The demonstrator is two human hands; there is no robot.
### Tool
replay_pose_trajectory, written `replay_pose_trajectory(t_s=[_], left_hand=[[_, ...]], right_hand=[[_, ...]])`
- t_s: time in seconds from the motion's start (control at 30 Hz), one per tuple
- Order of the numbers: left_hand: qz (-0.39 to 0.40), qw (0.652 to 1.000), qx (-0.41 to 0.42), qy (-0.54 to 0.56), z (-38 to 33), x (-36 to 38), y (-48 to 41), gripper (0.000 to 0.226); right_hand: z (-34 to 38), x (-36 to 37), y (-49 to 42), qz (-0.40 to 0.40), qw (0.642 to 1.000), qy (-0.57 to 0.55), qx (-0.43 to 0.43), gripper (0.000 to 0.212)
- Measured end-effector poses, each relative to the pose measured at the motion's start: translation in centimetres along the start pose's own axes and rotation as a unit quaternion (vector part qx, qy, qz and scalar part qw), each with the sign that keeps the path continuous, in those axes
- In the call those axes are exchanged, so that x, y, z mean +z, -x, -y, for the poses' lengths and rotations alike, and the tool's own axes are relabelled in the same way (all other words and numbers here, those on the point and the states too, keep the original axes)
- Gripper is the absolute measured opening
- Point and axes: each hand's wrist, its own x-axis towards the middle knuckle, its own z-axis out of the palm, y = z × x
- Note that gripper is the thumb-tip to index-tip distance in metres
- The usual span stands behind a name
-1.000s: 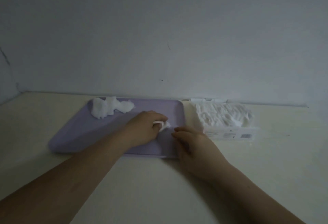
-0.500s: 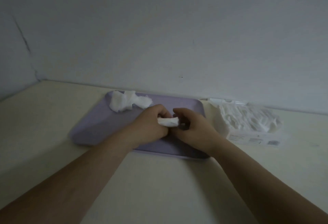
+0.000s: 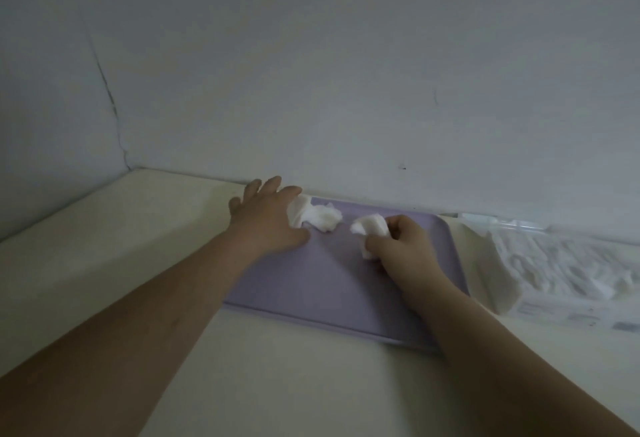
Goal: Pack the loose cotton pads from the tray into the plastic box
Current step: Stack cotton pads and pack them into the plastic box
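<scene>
A lilac tray [image 3: 332,284] lies on the cream table against the wall. At its far left corner sits a small heap of white cotton pads [image 3: 317,216]. My left hand [image 3: 268,220] lies spread over the heap's left side, fingers straight and touching it. My right hand [image 3: 403,248] hovers over the middle of the tray, its fingers curled round a bunch of cotton pads [image 3: 370,230] that sticks out to the left. To the right of the tray stands the clear plastic box [image 3: 568,274], filled with white pads, its lid open at the back.
The wall rises directly behind the tray and box, with a corner at the far left. Bare cream table [image 3: 121,246] stretches to the left of the tray and toward me.
The pad passed from my left hand to my right hand. My left hand then reached back to the heap at the tray's far left corner. The view swung left.
</scene>
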Motion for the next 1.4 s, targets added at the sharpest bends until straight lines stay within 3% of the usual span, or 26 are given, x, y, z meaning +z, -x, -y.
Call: replay_pose_trajectory(t_s=[0.07,0.27,0.4,0.53,0.67,0.77,0.83,0.93,1.03,1.17,1.33,1.4], left_hand=[[0.035,0.999,-0.01,0.006,0.3,0.3,-0.5,0.078],[0.031,0.999,0.012,-0.015,0.7,1.2,-1.4,0.084],[0.041,0.997,0.048,0.033,-0.3,1.7,-0.9,0.052],[0.049,0.991,0.105,0.068,-1.8,2.5,0.5,0.044],[0.034,0.98,0.159,0.116,-4.1,2.6,3.1,0.007],[0.032,0.975,0.163,0.146,-5.9,3.3,4.5,0.017],[0.043,0.967,0.183,0.169,-7.3,3.9,5.0,0.041],[0.045,0.949,0.204,0.236,-8.7,3.8,5.3,0.066],[-0.021,0.948,0.153,0.279,-7.8,3.1,5.0,0.063],[-0.04,0.958,0.105,0.264,-5.4,2.8,4.4,0.05],[-0.06,0.952,0.112,0.28,-6.2,3.0,4.6,0.048],[-0.031,0.934,0.136,0.329,-7.4,3.0,4.5,0.048]], right_hand=[[-0.3,-0.3,-0.1,0.003,1.0,-0.015,0.01,0.038],[-0.5,0.0,-0.3,0.004,0.999,-0.039,0.01,0.03],[-0.6,0.3,-0.6,-0.003,0.999,-0.037,0.009,0.031],[-0.2,0.0,-0.4,0.005,0.999,-0.043,0.016,0.021],[0.9,-1.4,1.1,-0.021,0.999,-0.038,-0.016,0.01],[2.1,-2.9,3.6,-0.075,0.995,-0.042,-0.057,0.019],[2.9,-3.7,5.0,-0.088,0.993,-0.045,-0.07,0.023],[2.8,-4.4,5.7,-0.045,0.995,-0.092,-0.012,0.028],[1.7,-5.0,5.7,0.012,0.985,-0.145,0.089,0.017],[1.1,-6.0,4.7,0.003,0.989,-0.121,0.082,0.013],[1.4,-7.0,4.2,0.017,0.997,-0.066,0.034,0.036],[1.1,-7.6,4.4,0.035,0.997,-0.057,0.026,0.048]])
